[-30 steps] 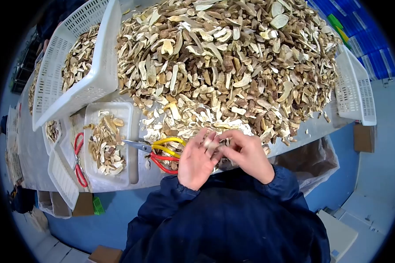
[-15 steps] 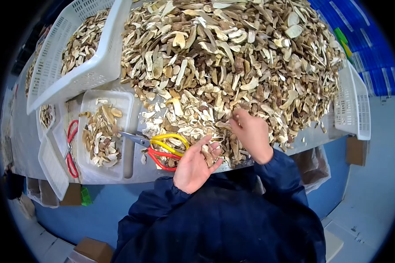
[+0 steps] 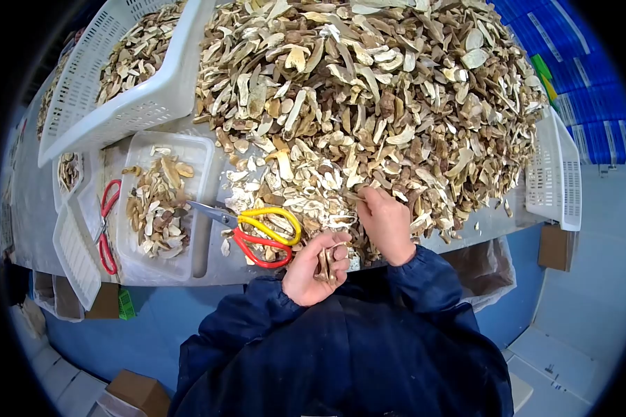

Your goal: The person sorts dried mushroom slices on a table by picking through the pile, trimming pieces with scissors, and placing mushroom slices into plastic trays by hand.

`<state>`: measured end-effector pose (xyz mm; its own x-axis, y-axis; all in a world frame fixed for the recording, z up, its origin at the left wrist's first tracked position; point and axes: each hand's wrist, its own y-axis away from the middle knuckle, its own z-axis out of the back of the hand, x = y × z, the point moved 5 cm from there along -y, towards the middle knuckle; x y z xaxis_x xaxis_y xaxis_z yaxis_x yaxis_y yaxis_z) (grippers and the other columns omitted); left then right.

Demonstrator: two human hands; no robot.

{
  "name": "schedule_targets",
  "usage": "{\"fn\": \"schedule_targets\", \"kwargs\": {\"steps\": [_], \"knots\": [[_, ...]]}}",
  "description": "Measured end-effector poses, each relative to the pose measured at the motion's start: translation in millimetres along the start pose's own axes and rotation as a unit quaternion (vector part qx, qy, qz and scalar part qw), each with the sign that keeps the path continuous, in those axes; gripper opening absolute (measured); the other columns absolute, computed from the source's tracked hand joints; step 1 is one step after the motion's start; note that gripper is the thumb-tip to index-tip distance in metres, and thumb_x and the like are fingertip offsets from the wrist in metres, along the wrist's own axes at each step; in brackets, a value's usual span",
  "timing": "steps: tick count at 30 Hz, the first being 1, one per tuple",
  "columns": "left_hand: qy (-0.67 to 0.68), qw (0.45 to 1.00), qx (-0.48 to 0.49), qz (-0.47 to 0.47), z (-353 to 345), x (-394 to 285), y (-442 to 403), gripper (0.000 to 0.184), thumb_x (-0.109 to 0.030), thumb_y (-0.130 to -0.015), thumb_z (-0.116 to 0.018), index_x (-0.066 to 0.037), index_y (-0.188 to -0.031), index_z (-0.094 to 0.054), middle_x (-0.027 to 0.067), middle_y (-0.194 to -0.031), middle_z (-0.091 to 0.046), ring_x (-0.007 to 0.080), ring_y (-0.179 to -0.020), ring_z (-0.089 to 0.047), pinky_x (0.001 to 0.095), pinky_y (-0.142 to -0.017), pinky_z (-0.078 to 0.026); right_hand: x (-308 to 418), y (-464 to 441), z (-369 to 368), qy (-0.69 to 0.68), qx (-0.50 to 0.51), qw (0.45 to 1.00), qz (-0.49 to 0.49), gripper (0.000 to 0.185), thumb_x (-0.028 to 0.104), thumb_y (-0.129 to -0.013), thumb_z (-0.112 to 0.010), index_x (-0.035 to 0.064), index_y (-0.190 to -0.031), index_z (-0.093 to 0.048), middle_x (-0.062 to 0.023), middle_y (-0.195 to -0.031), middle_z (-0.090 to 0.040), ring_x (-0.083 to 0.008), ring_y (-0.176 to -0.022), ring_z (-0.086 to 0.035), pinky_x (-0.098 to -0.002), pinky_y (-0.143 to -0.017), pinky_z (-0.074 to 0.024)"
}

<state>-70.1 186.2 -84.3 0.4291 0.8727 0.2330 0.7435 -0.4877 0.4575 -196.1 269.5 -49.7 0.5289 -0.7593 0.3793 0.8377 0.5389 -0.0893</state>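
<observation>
Dried mushroom slices point(image 3: 368, 90) form a large heap on the metal table. My left hand point(image 3: 317, 270) is palm up near the table's front edge, its fingers curled round a few mushroom pieces point(image 3: 325, 264). Close by on the right, my right hand point(image 3: 387, 221) is at the front of the heap, its fingertips pinched on a thin mushroom slice point(image 3: 355, 197). Scissors with one yellow and one red handle point(image 3: 264, 236) lie left of my left hand, their blades pointing at a clear tray point(image 3: 203, 174) that holds mushroom pieces.
Red-handled scissors point(image 3: 106, 226) lie left of the tray. A white basket point(image 3: 139, 97) with slices stands at the upper left, another white basket point(image 3: 560, 174) at the right. Below the table are a lined bin point(image 3: 483, 271) and a cardboard box point(image 3: 138, 393).
My left hand's fingers have closed round the pieces on its palm. My right hand has gone from beside the left hand to the heap. The view has shifted.
</observation>
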Motion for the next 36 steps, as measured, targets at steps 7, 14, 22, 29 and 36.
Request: {"fn": "schedule_targets", "kwargs": {"steps": [7,14,22,29,36], "knots": [[-0.032,0.998,0.024,0.043,-2,5,3,0.016,-0.018,-0.095,-0.049,-0.007,-0.106,-0.052,-0.0029,-0.074,-0.044,0.0062,-0.06,-0.041,0.0187,-0.051,-0.038,6,-8,27,-0.133,0.047,0.99,0.001,0.022,0.012,-0.079,-0.067,0.0056,-0.1,-0.063,-0.0116,-0.071,-0.063,-0.0253,-0.06,-0.062,-0.0345,-0.054,-0.0471],[-0.034,0.999,0.012,0.033,-1,7,-1,0.012,-0.017,-0.095,-0.05,-0.009,-0.103,-0.051,-0.0028,-0.074,-0.041,0.0065,-0.061,-0.037,0.0179,-0.049,-0.034,-20,-4,1,0.128,0.053,0.988,0.067,0.016,0.007,-0.078,-0.058,0.0092,-0.094,-0.058,-0.0078,-0.08,-0.06,-0.0267,-0.067,-0.064,-0.0361,-0.054,-0.0499],[-0.082,0.992,-0.001,-0.096,-3,-10,2,0.033,-0.014,-0.092,-0.049,-0.006,-0.124,-0.047,0.0037,-0.107,-0.059,0.0163,-0.101,-0.057,0.0307,-0.089,-0.047,-27,0,28,-0.449,0.095,0.874,-0.16,0.01,0.006,-0.088,-0.059,-0.0008,-0.095,-0.062,0.0039,-0.067,-0.054,-0.0027,-0.055,-0.046,-0.0183,-0.047,-0.0321],[-0.048,0.991,0.061,-0.114,9,-13,-19,0.045,-0.025,-0.098,-0.043,-0.01,-0.14,-0.036,0.0124,-0.133,-0.05,0.0221,-0.115,-0.053,0.0364,-0.095,-0.046,19,28,37,-0.564,0.165,0.792,-0.164,0.013,0.006,-0.085,-0.061,0.0,-0.096,-0.064,-0.0021,-0.075,-0.061,-0.0083,-0.058,-0.055,-0.0203,-0.053,-0.0402],[-0.103,0.981,0.054,-0.158,2,-25,-15,0.037,-0.021,-0.098,-0.045,-0.014,-0.134,-0.042,0.0052,-0.125,-0.055,0.0196,-0.111,-0.056,0.0374,-0.091,-0.049,24,28,44,-0.425,0.127,0.894,-0.066,0.016,0.005,-0.083,-0.063,0.0006,-0.097,-0.068,-0.0062,-0.08,-0.063,-0.0096,-0.064,-0.057,-0.0229,-0.055,-0.0434]]}}
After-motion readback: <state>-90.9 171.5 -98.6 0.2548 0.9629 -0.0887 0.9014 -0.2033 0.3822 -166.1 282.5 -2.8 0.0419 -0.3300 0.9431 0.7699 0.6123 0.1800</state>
